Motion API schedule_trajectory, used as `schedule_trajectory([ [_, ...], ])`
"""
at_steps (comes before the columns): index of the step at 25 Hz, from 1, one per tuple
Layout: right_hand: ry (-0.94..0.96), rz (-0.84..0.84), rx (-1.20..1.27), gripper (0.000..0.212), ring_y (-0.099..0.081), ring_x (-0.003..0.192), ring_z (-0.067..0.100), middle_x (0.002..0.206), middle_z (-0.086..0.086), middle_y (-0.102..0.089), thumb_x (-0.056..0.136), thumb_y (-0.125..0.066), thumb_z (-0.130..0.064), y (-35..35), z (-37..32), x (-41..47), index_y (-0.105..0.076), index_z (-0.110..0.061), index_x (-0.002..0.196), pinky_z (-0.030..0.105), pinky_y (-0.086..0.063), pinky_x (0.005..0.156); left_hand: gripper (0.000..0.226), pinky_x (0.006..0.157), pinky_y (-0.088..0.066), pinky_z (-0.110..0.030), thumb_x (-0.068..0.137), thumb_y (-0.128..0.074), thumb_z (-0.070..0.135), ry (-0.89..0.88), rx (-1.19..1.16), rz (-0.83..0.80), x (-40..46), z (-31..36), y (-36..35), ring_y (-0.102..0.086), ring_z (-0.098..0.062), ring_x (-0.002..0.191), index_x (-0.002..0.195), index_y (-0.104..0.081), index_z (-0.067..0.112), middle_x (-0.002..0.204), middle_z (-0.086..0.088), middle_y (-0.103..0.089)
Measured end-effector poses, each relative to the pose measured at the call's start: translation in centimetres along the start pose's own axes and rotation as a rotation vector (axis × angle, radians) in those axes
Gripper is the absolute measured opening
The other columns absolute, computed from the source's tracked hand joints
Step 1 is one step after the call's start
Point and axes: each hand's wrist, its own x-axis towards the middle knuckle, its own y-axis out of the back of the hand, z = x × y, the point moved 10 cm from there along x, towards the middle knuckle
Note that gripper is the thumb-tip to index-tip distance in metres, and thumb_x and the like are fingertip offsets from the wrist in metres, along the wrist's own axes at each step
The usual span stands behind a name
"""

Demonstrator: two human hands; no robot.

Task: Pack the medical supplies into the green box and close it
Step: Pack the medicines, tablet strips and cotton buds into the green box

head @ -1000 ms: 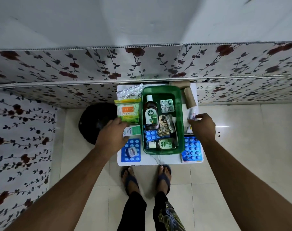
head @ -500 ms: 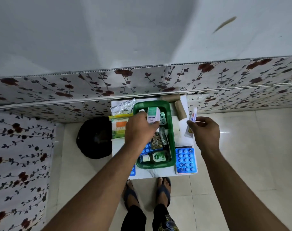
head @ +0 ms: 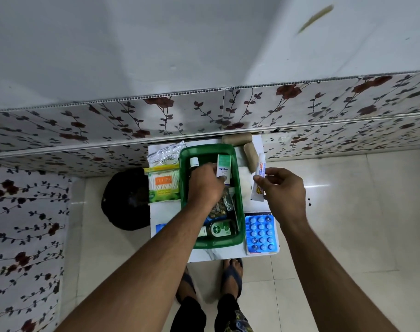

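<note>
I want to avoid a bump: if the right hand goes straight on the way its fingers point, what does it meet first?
The right hand, holding the tube, points left. It would likely meet the green box wall first, though height is unclear.

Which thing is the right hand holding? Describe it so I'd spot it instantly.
Start at the green box on the small white table. Just past its right wall, the right hand pinches a slim white tube with red and blue print. Unlike the tan rolls beside it, it is flat-ended and held off the table.
</note>
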Motion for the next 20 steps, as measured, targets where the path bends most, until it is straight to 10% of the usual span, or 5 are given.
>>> schedule_trajectory([
  [20,0.232,-0.130,-0.507,0.021,-0.070,0.082,0.024,0.089,0.003,-0.076,0.079,-0.074,-0.027,-9.3,-6.2,-1.9,-0.074,-0.015,0.096,0.030,-0.053,0.071,0.017,0.074,-0.061,-0.045,0.092,-0.057,0.013,0.040,-0.328,0.094,-2.1,-3.2,9.6,-0.072,-0.018,0.076,0.097,-0.072,0.022,0.098,0.000,-0.073],
])
